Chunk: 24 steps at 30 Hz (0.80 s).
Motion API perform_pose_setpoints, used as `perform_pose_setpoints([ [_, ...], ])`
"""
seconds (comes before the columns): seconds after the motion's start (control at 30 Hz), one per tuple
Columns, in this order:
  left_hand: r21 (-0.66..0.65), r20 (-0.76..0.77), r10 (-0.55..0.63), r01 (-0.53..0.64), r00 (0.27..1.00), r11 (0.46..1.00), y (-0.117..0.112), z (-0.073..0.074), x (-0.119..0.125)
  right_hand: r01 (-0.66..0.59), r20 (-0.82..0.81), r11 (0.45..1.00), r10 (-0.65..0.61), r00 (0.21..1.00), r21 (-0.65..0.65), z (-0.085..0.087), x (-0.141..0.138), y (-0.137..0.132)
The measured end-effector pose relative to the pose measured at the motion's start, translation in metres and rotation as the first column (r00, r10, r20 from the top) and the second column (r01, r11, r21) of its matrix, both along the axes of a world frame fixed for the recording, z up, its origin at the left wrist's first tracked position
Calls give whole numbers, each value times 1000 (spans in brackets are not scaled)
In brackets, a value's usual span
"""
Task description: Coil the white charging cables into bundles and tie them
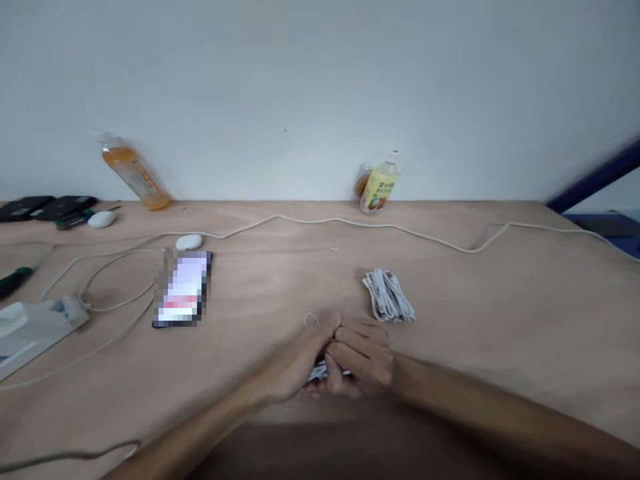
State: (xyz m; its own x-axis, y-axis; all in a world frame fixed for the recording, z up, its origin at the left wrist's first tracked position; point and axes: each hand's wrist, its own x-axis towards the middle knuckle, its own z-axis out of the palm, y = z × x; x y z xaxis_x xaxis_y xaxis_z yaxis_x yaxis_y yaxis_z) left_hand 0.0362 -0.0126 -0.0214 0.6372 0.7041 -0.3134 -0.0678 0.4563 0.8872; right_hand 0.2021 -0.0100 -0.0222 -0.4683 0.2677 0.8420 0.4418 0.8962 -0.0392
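My left hand (300, 363) and my right hand (363, 360) meet near the table's front edge, fingers curled together around a small bundle of white cable (317, 372) that shows beneath them. A thin white loop (311, 320) pokes out above my left thumb. A second coiled bundle of white cables (387, 297) lies on the wooden table (475, 320) just beyond my right hand, untouched.
A phone (183, 288) with a lit screen lies to the left, with a white earbud case (189, 242) behind it. A long white cord (350, 223) crosses the table. Two drink bottles (134, 172) (379, 185) lean at the wall. Plastic bag (30, 330) at left.
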Motion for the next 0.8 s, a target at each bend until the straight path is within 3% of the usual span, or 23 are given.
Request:
perform_pose_setpoints([
  [0.13,4,-99,-23,24,995,1000,3,3,2,36,-48,999,-36,998,-20,-4,0,1],
  [0.4,-14,-76,49,-50,996,999,3,17,-2,94,-106,995,-96,990,-26,-12,1,0],
  [0.57,-76,-120,78,-87,990,993,-1,15,-8,122,-168,992,-125,978,-26,-13,0,0],
  [0.8,26,-157,94,-91,983,995,-10,12,-9,74,-75,991,-83,994,-114,-13,0,-1],
])
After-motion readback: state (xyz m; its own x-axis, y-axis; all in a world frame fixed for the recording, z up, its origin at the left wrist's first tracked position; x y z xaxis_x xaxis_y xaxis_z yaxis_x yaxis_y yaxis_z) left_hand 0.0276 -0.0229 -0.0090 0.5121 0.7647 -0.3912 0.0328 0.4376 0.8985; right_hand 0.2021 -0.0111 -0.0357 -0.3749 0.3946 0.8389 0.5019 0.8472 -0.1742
